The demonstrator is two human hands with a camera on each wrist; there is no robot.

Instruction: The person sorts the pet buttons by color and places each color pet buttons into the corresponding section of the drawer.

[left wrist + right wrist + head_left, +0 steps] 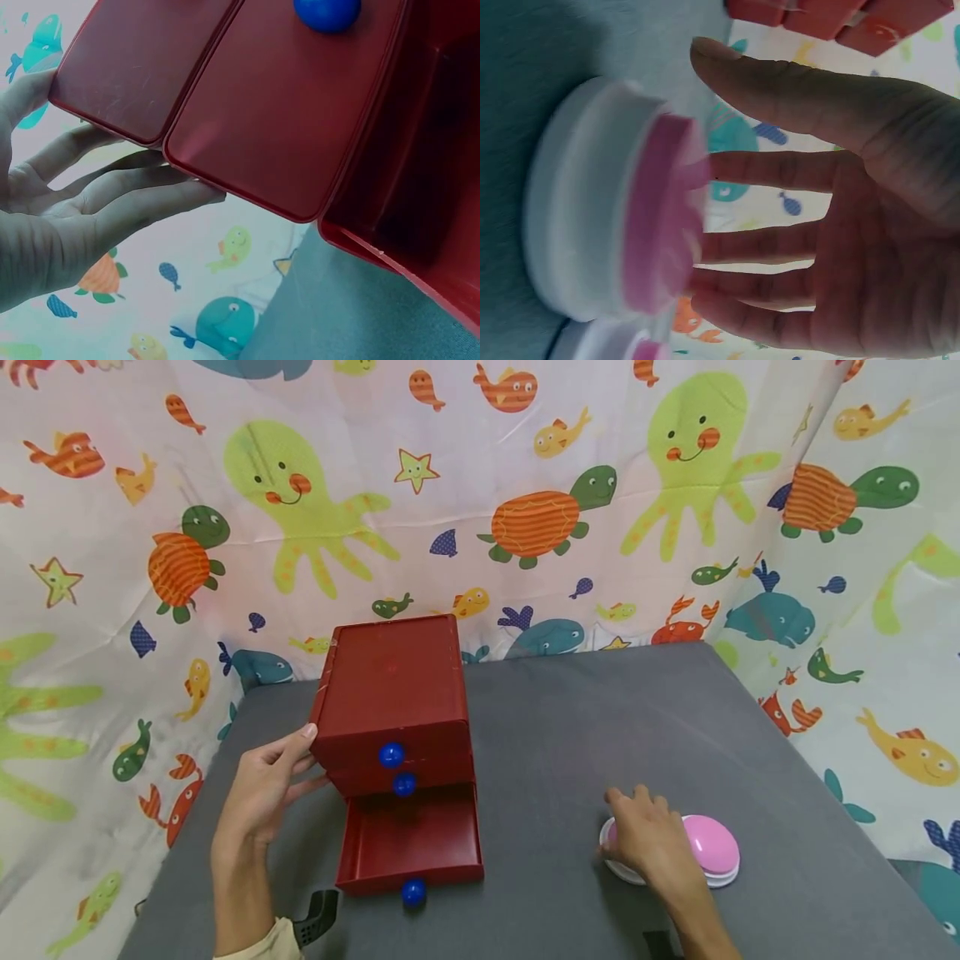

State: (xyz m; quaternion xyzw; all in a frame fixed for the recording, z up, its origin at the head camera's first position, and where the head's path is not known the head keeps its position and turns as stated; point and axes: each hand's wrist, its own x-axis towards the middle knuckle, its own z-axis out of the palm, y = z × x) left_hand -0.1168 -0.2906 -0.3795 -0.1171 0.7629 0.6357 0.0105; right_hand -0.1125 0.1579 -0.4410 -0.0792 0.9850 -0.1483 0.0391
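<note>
A red three-drawer box (393, 681) stands left of centre, each drawer with a round blue knob. Its bottom drawer (412, 839) is pulled out, and the part of its inside that shows holds nothing. My left hand (262, 785) touches the box's left side, thumb near the upper front corner, fingers extended along the wall in the left wrist view (97, 187). On the right lie two pink-topped round white push buttons. My right hand (652, 835) is over the left button (660, 217), its fingers straight at the pink top. The right button (712, 843) sits beside it.
A grey cloth-covered table (555, 735) carries the box and the buttons. Behind it and along both sides hangs a white curtain (450, 502) printed with sea animals. The pulled-out drawer juts toward the front of the table.
</note>
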